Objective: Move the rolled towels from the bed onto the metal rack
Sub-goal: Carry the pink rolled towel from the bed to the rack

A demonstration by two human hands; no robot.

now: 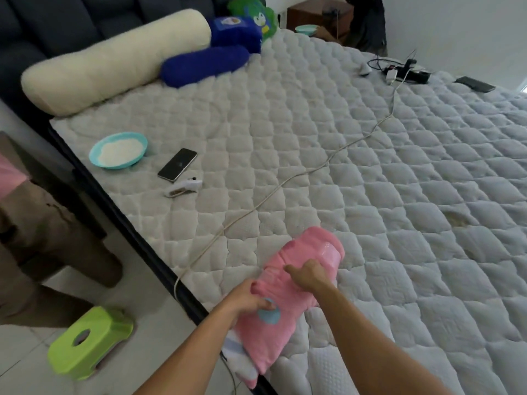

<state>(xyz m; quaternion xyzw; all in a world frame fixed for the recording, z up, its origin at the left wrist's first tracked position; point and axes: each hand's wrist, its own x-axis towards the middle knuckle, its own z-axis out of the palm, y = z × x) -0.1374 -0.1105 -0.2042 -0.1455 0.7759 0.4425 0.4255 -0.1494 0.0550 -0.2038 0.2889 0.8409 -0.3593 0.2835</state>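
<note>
A pink towel [308, 255], partly rolled, lies at the near left edge of the bed [370, 181]. It has a blue round patch near its lower end. My left hand [251, 297] grips the towel's near end by that patch. My right hand [309, 273] presses down on the towel's middle, fingers closed on the cloth. A white striped cloth [236, 354] shows under the towel's lower corner. No metal rack is in view.
On the bed lie a teal plate [118, 151], a phone [177, 164], a small white device [184, 188], a long white cable [285, 186], a power strip [405, 74] and pillows [114, 64]. A green stool [88, 340] and a standing person's leg [42, 238] are on the left floor.
</note>
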